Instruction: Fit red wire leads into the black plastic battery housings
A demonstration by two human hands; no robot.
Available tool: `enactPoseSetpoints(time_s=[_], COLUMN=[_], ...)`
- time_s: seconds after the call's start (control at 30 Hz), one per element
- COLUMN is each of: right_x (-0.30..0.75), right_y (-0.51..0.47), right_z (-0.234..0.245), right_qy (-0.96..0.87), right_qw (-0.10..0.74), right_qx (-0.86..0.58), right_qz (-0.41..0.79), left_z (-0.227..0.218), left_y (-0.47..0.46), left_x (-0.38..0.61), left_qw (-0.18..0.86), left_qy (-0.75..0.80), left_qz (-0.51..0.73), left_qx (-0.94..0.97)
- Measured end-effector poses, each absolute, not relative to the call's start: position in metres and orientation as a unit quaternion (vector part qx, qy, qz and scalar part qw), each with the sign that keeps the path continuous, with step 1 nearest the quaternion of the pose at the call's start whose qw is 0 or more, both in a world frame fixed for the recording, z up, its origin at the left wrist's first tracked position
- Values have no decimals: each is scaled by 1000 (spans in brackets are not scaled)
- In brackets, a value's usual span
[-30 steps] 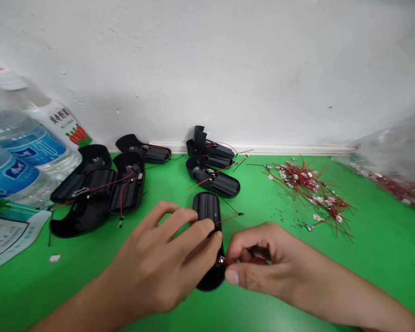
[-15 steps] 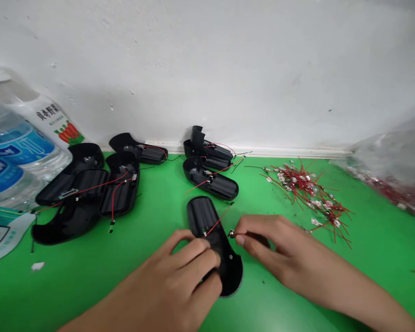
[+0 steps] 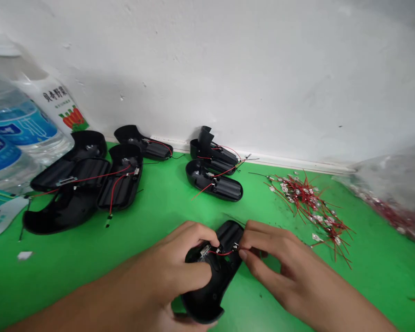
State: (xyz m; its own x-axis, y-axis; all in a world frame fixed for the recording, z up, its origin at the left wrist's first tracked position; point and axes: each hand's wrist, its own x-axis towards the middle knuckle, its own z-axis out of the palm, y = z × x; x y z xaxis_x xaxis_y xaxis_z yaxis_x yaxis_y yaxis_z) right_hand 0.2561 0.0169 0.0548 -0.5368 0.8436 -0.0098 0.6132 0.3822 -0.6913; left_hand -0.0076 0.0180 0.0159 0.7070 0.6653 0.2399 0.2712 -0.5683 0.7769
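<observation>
My left hand [image 3: 180,265] wraps around a black plastic shell [image 3: 210,288] with a ribbed compartment at its far end. Its thumb lies over the rounded near end, and its index finger reaches to a small white-and-metal part inside. A short red wire [image 3: 223,253] runs across the shell from there. The thumb and forefinger of my right hand [image 3: 273,256] pinch a small metal contact [image 3: 235,247] at the shell's right edge. Whether the contact sits in the shell or just above it, I cannot tell.
Several similar black shells with red wires lie at the left [image 3: 121,180] and back middle [image 3: 224,188]. A pile of red wires with metal tabs [image 3: 309,198] is at right, near a clear plastic bag [image 3: 394,198]. Water bottles [image 3: 27,124] stand at far left by the wall.
The shell has been turned, its rounded end now toward the lower left. My left hand has shifted its grasp onto it, and my right hand has brought the metal contact to its edge.
</observation>
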Motion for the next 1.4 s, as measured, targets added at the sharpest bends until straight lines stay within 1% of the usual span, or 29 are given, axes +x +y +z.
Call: enactPoseSetpoints(time_s=[0.07,0.13,0.27,0.37,0.67,0.8,1.0,1.07,1.2,1.3,1.4], right_x=[255,255,254,253,250,246,248,254,273,284,287], right_y=[15,13,12,13,11,9,3,1,0,-1,-1], right_z=[57,59,60,58,60,64,70,71,66,59,55], right_qy=[-810,-809,-815,-820,-825,-829,-839,-851,-891,-913,-914], right_qw=[171,176,208,214,242,255,179,167,112,47,11], right_qx=[-456,-457,-446,-447,-443,-435,-404,-407,-404,-376,-374], right_qz=[325,324,306,286,254,242,319,286,175,150,157], left_z=[12,12,15,16,13,11,9,9,7,6,6], left_y=[17,17,20,23,24,21,18,18,22,25,25], left_x=[-7,-7,-9,-7,-6,-7,-6,-5,-6,-5,-6], left_qw=[395,391,326,293,220,207,200,206,225,225,227], left_qy=[268,262,214,170,163,181,181,191,183,171,175], left_qz=[265,254,266,269,270,257,269,278,284,295,301], left_qx=[838,845,882,902,923,927,924,919,914,913,909])
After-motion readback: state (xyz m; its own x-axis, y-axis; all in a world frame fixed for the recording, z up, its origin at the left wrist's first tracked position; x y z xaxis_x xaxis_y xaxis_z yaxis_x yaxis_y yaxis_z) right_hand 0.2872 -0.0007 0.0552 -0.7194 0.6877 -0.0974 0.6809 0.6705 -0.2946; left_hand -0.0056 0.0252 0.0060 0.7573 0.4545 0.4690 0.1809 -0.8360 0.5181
